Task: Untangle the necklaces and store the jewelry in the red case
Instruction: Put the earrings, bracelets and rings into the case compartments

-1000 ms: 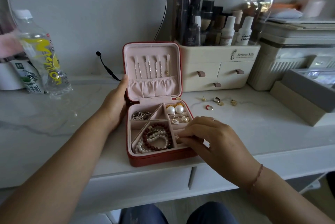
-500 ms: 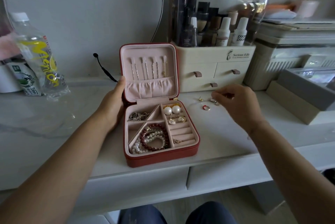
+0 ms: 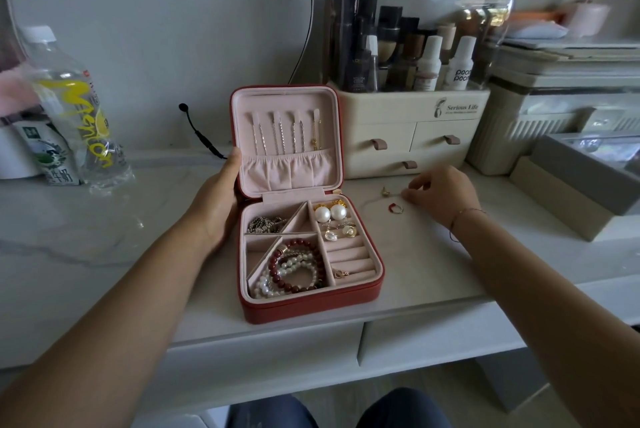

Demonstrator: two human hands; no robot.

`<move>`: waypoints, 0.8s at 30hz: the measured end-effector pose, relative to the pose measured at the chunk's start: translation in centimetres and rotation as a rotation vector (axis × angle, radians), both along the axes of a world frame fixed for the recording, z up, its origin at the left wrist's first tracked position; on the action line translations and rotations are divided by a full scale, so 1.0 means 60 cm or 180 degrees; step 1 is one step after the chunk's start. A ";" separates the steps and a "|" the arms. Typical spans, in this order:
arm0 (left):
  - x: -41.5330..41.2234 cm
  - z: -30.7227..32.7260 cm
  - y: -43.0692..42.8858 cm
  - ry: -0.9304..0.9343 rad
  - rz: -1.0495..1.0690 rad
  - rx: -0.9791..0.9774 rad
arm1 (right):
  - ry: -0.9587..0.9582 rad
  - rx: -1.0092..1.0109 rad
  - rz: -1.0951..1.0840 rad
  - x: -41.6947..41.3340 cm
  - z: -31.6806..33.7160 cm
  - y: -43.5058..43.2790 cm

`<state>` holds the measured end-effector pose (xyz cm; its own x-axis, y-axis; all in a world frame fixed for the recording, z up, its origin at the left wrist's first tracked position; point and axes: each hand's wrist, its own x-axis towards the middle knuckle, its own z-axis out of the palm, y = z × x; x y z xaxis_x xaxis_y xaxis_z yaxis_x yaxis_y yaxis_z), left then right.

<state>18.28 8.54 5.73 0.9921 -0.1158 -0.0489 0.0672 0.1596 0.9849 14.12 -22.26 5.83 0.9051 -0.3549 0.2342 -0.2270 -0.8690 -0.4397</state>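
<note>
The red case lies open mid-table, its pink lid upright with thin necklaces hanging inside. Its compartments hold a silver chain tangle, red and pearl bead strands, pearl earrings and a small gold ring. My left hand grips the case's left side, thumb against the lid edge. Right of the case, my right hand rests on the table with fingertips pinching a small gold piece. A red ring and a gold earring lie loose beside it.
A cream cosmetics organiser with drawers and a clear dome stands behind the case. Grey and beige boxes crowd the right. A clear bottle and a carton stand at the far left. A black cable hangs behind the case.
My right hand left the case's ring slots and moved right and back to the loose pieces on the table, then closed its fingertips on one. My left hand stayed on the case.
</note>
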 end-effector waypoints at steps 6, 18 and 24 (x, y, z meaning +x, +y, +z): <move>-0.001 0.001 -0.001 -0.0027 0.0028 -0.0015 | -0.0420 -0.0022 0.0163 -0.006 0.004 0.003; 0.005 -0.005 0.004 -0.0010 -0.0044 0.0014 | -0.0902 0.1605 0.1185 -0.109 0.055 0.071; 0.009 -0.007 0.005 0.0026 -0.0020 -0.0074 | -0.0655 0.1692 0.1785 -0.177 0.032 0.137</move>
